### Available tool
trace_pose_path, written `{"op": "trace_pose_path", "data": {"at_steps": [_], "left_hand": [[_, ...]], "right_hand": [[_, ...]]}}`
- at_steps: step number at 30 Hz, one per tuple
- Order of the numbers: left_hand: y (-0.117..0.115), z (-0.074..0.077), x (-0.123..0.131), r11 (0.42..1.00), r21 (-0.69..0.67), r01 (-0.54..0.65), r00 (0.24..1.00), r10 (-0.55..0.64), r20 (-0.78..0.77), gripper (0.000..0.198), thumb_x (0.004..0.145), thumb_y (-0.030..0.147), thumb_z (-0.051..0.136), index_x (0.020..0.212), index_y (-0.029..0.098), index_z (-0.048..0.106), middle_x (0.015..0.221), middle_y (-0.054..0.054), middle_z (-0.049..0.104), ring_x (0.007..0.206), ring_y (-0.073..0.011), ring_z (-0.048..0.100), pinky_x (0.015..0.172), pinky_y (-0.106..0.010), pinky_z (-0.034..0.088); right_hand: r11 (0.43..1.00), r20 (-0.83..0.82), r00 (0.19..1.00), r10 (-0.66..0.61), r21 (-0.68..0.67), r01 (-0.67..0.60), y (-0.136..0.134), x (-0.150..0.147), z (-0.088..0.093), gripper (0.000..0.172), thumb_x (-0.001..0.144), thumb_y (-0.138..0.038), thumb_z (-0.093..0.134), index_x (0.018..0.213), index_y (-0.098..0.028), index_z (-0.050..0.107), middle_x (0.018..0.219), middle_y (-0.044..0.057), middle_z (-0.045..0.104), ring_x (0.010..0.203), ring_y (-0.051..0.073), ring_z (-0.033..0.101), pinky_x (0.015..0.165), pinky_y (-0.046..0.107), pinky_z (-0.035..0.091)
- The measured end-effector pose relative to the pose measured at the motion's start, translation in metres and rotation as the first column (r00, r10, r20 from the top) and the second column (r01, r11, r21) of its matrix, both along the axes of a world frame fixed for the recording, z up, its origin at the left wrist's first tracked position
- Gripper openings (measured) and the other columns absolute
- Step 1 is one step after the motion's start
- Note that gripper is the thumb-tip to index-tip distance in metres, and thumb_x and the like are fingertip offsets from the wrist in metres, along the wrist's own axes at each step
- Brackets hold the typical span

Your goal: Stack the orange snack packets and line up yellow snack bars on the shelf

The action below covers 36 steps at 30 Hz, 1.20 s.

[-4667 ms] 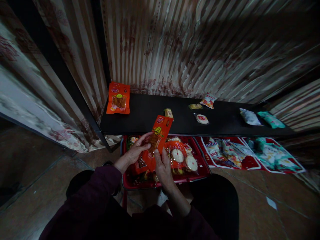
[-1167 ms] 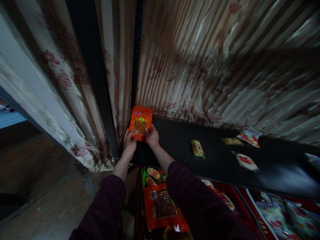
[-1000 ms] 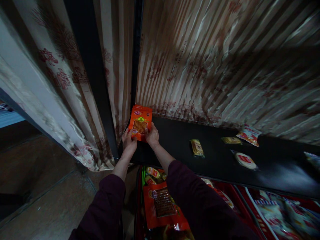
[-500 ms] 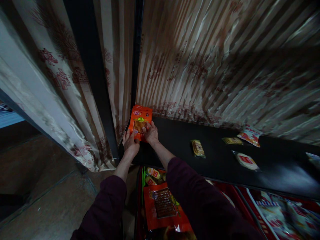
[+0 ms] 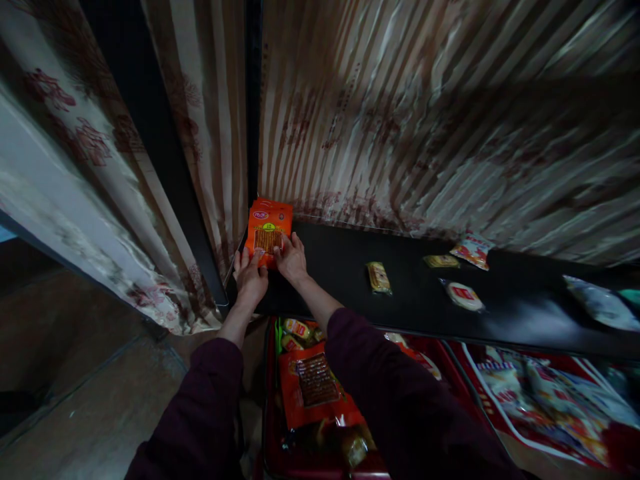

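An orange snack packet [image 5: 270,230] with a picture of brown sticks on its front stands tilted back at the left end of a black shelf [image 5: 335,267], close to the corner post. My left hand [image 5: 250,277] grips its lower left edge, thumb on the front. At its lower right side is my right hand [image 5: 293,257], with fingers around the edge and the thumb side against the front. The fingers behind the packet are hidden. More orange edges show behind its top, so it may be a small stack.
A small yellow packet [image 5: 379,278], another yellow packet [image 5: 441,261], a red-and-white bag [image 5: 473,249] and a round white packet [image 5: 465,296] lie along the shelf. Below stands a red case [image 5: 450,383] with an orange packet [image 5: 316,387]; bagged goods [image 5: 555,400] lie right. A curtain [image 5: 350,100] hangs behind.
The view has shifted, so everything sits further left and slightly higher, and more of the shelf's right side shows. Both hands stay at the orange packet, the right hand slightly nearer its edge.
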State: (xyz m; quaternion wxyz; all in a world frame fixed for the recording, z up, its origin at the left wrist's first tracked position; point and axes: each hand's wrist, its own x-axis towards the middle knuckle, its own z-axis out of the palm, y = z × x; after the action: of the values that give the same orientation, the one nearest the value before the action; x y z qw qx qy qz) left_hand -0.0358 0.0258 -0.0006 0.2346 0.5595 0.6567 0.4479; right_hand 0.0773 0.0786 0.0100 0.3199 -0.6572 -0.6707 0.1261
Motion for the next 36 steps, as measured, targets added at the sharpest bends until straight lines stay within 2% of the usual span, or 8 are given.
{"op": "trace_pose_path", "data": {"at_steps": [5,10,15,19,25,30,33,36], "left_hand": [[-0.013,0.003,0.005,0.999,-0.014,0.041,0.995,-0.042,-0.095,0.047,0.077,0.018,0.053,0.124,0.018,0.056,0.148,-0.011,0.036,0.143,-0.0315,0.011,0.114,-0.052,0.013],[-0.030,0.002,0.014,0.995,0.080,0.061,0.981,-0.045,-0.187,0.048,0.076,0.015,0.052,0.124,0.013,0.056,0.148,-0.015,0.035,0.144,-0.0296,0.011,0.115,-0.049,0.011],[-0.053,-0.005,0.027,0.943,0.239,0.232,0.968,-0.198,-0.155,0.039,0.080,0.015,0.048,0.117,0.015,0.061,0.136,-0.013,0.052,0.137,-0.0254,0.031,0.113,-0.046,0.026],[-0.074,-0.013,0.037,0.872,0.348,0.345,0.934,-0.281,-0.221,0.038,0.081,0.013,0.045,0.116,0.012,0.060,0.123,-0.015,0.060,0.121,-0.0231,0.049,0.105,-0.043,0.040],[-0.110,-0.018,0.052,0.811,0.376,0.448,0.892,-0.377,-0.248,0.040,0.079,0.008,0.046,0.117,0.014,0.058,0.123,-0.014,0.059,0.115,-0.0225,0.052,0.101,-0.042,0.044],[-0.140,-0.019,0.068,0.791,0.223,0.570,0.822,-0.546,-0.163,0.035,0.080,0.009,0.044,0.111,0.016,0.059,0.121,-0.013,0.057,0.113,-0.0203,0.054,0.098,-0.036,0.045],[-0.151,-0.029,0.078,0.738,-0.055,0.672,0.723,-0.671,-0.164,0.034,0.079,0.008,0.041,0.106,0.011,0.061,0.118,-0.017,0.058,0.109,-0.0218,0.057,0.097,-0.035,0.045],[-0.154,-0.044,0.084,0.631,-0.321,0.706,0.612,-0.772,-0.172,0.039,0.079,0.007,0.041,0.113,0.008,0.059,0.124,-0.018,0.056,0.116,-0.0223,0.054,0.101,-0.032,0.041]], "right_hand": [[0.999,0.019,0.999,0.050,0.017,-0.051,-0.030,0.007,0.006,0.045,0.086,-0.024,0.048,0.130,-0.011,0.051,0.143,0.014,0.041,0.133,0.024,0.036,0.111,0.038,0.030],[0.995,0.037,0.995,0.098,-0.002,-0.098,-0.060,0.012,0.009,0.043,0.086,-0.018,0.045,0.126,-0.008,0.054,0.139,0.015,0.047,0.131,0.023,0.041,0.110,0.036,0.033],[0.989,-0.022,0.991,0.130,0.080,-0.128,-0.092,0.019,0.002,0.041,0.081,-0.012,0.046,0.120,-0.014,0.060,0.134,0.009,0.053,0.126,0.020,0.046,0.109,0.035,0.036],[0.986,-0.070,0.990,0.125,0.120,-0.116,-0.121,0.028,0.000,0.039,0.080,-0.008,0.045,0.115,-0.011,0.063,0.131,0.014,0.055,0.122,0.021,0.049,0.108,0.035,0.038],[0.988,-0.059,0.996,0.060,0.146,-0.051,-0.167,0.046,0.001,0.040,0.080,-0.009,0.043,0.115,-0.008,0.062,0.127,0.017,0.057,0.119,0.022,0.052,0.106,0.036,0.039],[0.992,-0.059,0.998,-0.028,0.125,0.035,-0.207,0.064,-0.015,0.043,0.078,-0.009,0.041,0.116,-0.012,0.062,0.123,0.014,0.060,0.116,0.021,0.053,0.102,0.036,0.043],[0.996,-0.004,0.998,-0.059,0.069,0.059,-0.229,0.075,-0.032,0.041,0.079,-0.010,0.042,0.113,-0.016,0.065,0.123,0.011,0.061,0.115,0.021,0.054,0.103,0.040,0.042],[0.998,0.100,0.993,-0.057,-0.012,0.059,-0.248,0.084,-0.047,0.039,0.081,-0.012,0.042,0.112,-0.015,0.065,0.125,0.012,0.060,0.117,0.023,0.053,0.104,0.041,0.041]]}}
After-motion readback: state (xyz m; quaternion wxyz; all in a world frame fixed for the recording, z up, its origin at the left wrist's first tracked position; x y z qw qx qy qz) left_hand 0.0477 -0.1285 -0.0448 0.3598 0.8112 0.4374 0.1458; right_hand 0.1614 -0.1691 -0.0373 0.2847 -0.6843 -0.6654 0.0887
